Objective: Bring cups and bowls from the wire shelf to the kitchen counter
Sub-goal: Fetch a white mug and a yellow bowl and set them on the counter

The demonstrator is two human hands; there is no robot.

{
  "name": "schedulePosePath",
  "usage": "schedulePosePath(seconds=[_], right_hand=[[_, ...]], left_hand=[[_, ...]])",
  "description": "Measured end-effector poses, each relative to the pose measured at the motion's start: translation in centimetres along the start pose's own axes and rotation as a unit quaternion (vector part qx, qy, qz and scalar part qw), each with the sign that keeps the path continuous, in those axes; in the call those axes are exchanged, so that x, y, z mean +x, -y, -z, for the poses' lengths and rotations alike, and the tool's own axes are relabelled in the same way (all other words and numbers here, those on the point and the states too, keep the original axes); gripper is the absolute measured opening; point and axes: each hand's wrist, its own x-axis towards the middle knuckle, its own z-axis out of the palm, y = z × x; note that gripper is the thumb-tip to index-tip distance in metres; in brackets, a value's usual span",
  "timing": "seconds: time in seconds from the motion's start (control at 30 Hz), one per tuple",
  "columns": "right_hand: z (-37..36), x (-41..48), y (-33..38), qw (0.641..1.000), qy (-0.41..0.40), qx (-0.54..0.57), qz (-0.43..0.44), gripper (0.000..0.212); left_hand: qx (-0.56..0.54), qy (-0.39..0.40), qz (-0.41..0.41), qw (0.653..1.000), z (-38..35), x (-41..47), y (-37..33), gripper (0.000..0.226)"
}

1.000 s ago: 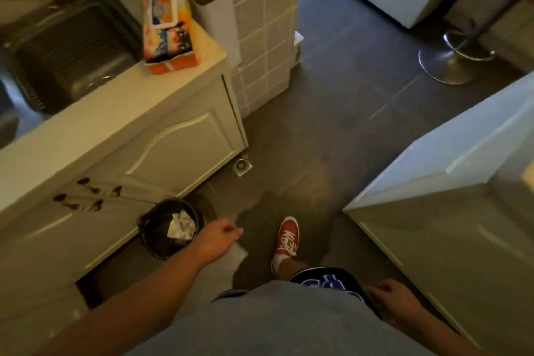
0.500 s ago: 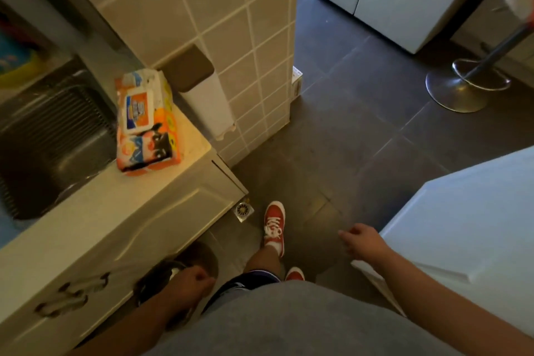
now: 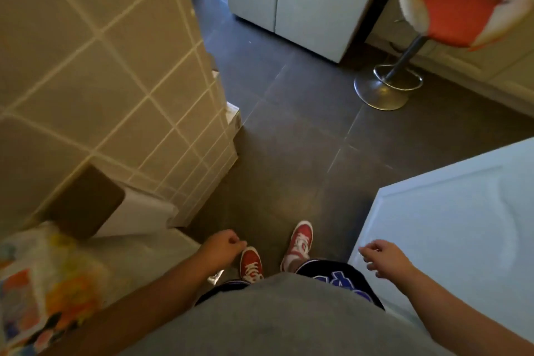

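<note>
We count two hands, both holding nothing: our left hand (image 3: pixel 224 244) hangs loosely curled over the counter's (image 3: pixel 150 251) end; our right hand (image 3: pixel 384 256) has its fingers half bent, just beside the white cabinet (image 3: pixel 450 228). Two red shoes (image 3: pixel 299 238) stand on the dark tiled floor (image 3: pixel 289 130) between the hands. One colourful packet (image 3: pixel 43 286), blurred, lies on the counter at lower left. One white dispenser with a brown lid (image 3: pixel 86 205) is fixed to the beige tiled wall (image 3: pixel 95 66). One bar stool (image 3: pixel 387 87), orange-seated with a chrome base, stands at upper right, near one pale two-door unit (image 3: pixel 291 0). Cups, bowls and wire shelf: none visible in the head view.
</note>
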Motion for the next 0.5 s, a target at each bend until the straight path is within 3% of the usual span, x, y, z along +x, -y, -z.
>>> schedulePosePath(seconds=[0.3, 0.5], right_hand=[[7.0, 8.0, -0.3, 0.993, 0.009, 0.04, -0.115, 0.027], [14.6, 15.7, 8.6, 0.997, 0.04, -0.021, -0.067, 0.026]], left_hand=[[0.076, 0.021, -0.051, 0.996, 4.9, 11.0, -19.4, 0.022], [0.069, 0.01, -0.012, 0.997, 8.8, 15.2, -23.2, 0.021]])
